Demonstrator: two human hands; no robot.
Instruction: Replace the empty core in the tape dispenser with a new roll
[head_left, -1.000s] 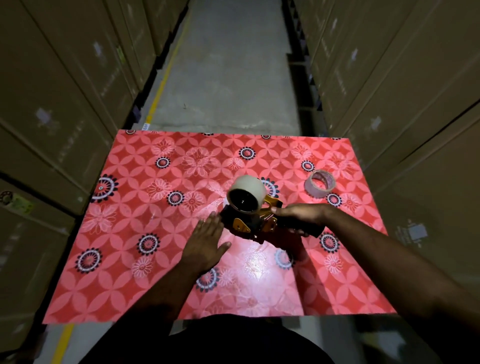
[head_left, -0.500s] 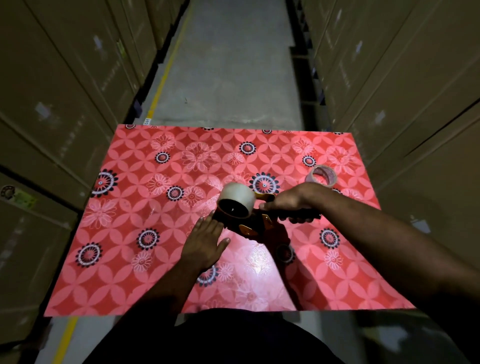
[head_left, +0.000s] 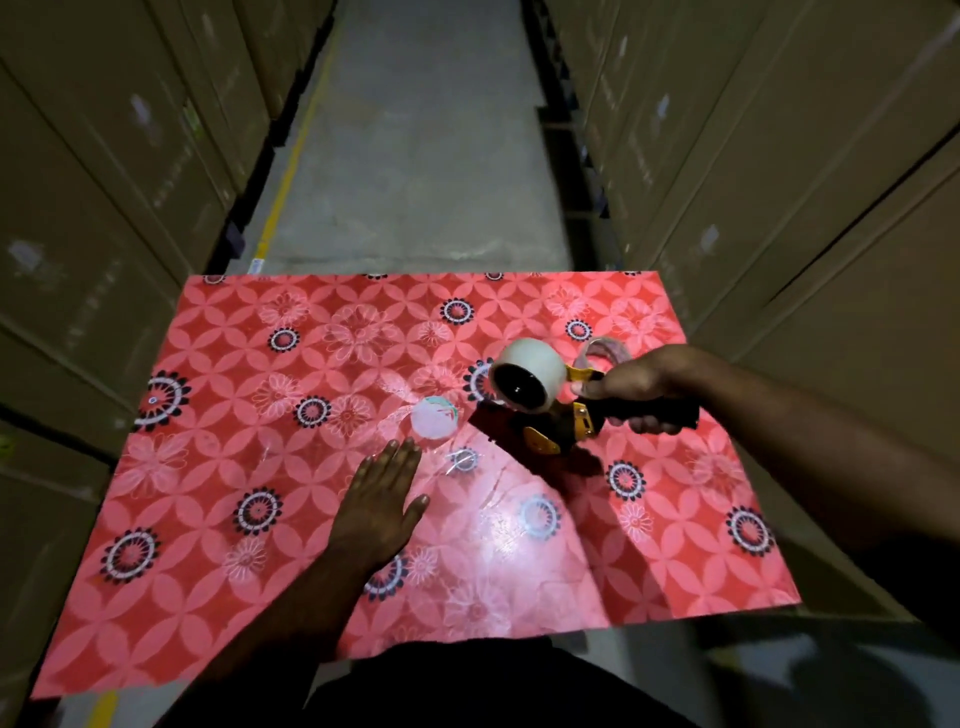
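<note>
A black and yellow tape dispenser (head_left: 566, 426) is held above the table, with my right hand (head_left: 644, 387) shut on its black handle. A full whitish tape roll (head_left: 530, 374) sits mounted on its hub, its dark centre facing me. Behind my right hand, partly hidden, the thin empty core (head_left: 605, 349) lies on the table. My left hand (head_left: 382, 501) rests flat and open on the tablecloth, left of and below the dispenser, apart from it. A stretch of clear tape appears to lie on the cloth near a pale round glare spot (head_left: 435, 417).
The table has a red floral cloth (head_left: 260, 415) and stands in a narrow aisle. Tall stacks of cardboard boxes (head_left: 104, 182) line the left, and more boxes (head_left: 805, 182) the right. A concrete floor with a yellow line runs ahead.
My right hand has lifted the dispenser and drawn it to the right, away from my left hand. My left hand stays flat on the cloth.
</note>
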